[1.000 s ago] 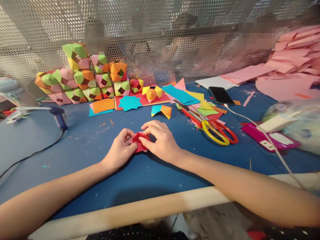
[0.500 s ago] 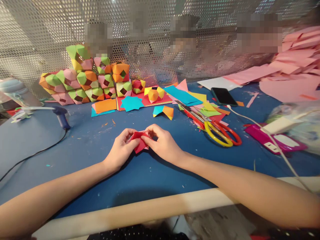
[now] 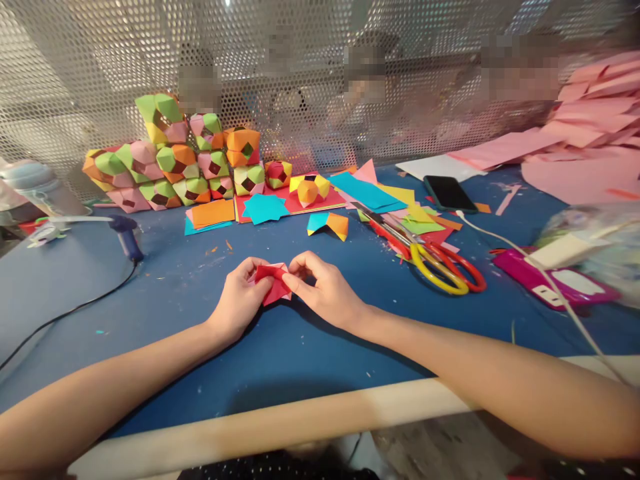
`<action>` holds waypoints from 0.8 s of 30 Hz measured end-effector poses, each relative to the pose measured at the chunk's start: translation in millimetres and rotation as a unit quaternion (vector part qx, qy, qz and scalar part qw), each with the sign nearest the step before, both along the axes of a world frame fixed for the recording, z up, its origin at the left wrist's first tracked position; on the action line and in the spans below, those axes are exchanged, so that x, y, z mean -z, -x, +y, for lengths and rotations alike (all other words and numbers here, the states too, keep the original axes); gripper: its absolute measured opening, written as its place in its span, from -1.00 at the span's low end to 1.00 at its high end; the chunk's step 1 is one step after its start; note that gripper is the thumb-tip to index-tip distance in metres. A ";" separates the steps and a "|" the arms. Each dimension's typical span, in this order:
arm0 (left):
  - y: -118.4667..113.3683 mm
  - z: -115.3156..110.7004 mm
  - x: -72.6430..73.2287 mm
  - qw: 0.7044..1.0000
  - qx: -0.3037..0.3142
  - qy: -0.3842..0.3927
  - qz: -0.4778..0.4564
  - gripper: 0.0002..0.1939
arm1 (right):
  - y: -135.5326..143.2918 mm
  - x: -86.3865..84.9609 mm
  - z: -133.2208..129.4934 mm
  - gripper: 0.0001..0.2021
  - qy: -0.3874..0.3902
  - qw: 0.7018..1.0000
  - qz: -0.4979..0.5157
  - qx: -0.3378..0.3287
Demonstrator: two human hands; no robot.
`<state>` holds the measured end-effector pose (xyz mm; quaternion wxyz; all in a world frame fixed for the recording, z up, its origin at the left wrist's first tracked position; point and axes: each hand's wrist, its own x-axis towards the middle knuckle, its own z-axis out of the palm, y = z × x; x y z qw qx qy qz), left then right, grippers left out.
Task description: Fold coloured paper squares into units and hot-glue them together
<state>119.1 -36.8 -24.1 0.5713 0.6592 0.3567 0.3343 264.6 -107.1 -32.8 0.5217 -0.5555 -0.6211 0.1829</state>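
Note:
A small folded piece of red and pink paper [image 3: 275, 288] is held just above the blue table [image 3: 200, 373], between my hands. My left hand [image 3: 241, 293] pinches its left side, thumb on the red face and fingers behind. At the right edge, the thumb and forefinger of my right hand [image 3: 323, 290] grip the paper. My fingertips hide part of its back. Beyond my hands lies a folded blue, orange and yellow paper unit [image 3: 328, 225]. An orange and yellow paper ball [image 3: 309, 191] sits behind that on red sheets [image 3: 327, 203].
Stacked paper balls [image 3: 175, 162] stand at the back left, near a glue gun [image 3: 126, 238] with a black cord. Scissors [image 3: 425, 257], a phone [image 3: 450, 193], a magenta pouch [image 3: 550, 273] and a white cable lie right. Perforated metal [image 3: 310, 40] closes the back; people are behind it.
The red paper has shifted slightly left and turned, showing more of its red face. My right hand's fingers have slid toward its right edge.

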 end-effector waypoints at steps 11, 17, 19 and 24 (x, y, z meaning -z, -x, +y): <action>0.9 -1.5 -4.0 0.999 0.051 0.010 -0.009 -0.79 | -6.9 1.7 6.2 -0.87 -0.028 0.998 -0.042 0.040; 0.9 -1.0 -2.6 0.999 0.045 0.005 -0.011 -0.77 | -5.9 1.0 6.4 -0.86 -0.037 0.997 -0.045 0.043; 1.0 0.0 -1.0 0.999 0.048 0.009 -0.023 -0.77 | -7.0 1.2 6.6 -0.86 -0.044 0.996 -0.056 0.048; 1.9 3.4 3.9 0.999 0.039 0.015 -0.028 -0.74 | -12.3 1.0 6.9 -0.88 -0.063 0.995 -0.064 0.047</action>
